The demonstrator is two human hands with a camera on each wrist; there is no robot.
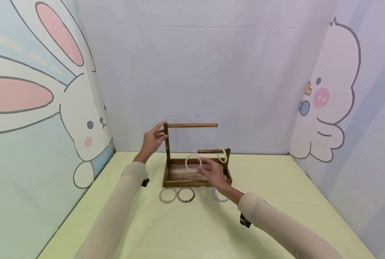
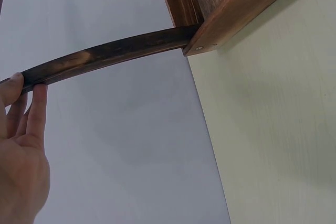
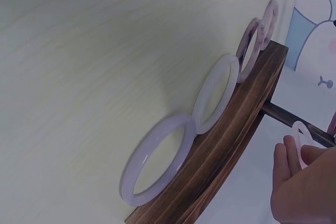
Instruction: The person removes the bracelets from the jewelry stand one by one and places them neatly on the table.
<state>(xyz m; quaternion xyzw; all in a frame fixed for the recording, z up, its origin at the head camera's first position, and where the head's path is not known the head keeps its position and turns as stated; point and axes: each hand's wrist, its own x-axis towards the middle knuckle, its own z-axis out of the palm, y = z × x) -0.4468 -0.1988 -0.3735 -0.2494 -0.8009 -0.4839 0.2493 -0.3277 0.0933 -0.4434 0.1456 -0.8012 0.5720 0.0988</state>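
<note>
A dark wooden bangle stand (image 1: pixel 197 183) has a tray base, a tall left post with a long upper bar (image 1: pixel 192 125), and a shorter right post with a lower bar (image 1: pixel 208 151). My left hand (image 1: pixel 152 142) pinches the top of the tall post (image 2: pixel 105 56) between thumb and fingers. With my right hand (image 1: pixel 214 173) I pinch a translucent pale bangle (image 1: pixel 186 163), held up over the tray and below the upper bar. In the right wrist view, part of this bangle (image 3: pixel 297 135) shows at the fingertips. A yellowish bangle (image 1: pixel 225 158) hangs on the lower bar.
Several bangles lie in a row along the stand's front edge: a greyish one (image 1: pixel 160 196), one with dark patches (image 1: pixel 193 198), a whitish one (image 1: pixel 204 200) and a pale lilac one (image 3: pixel 131 174), partly under my right wrist in the head view. Cartoon-printed walls (image 1: pixel 208 72) enclose the pale table (image 1: pixel 186 230).
</note>
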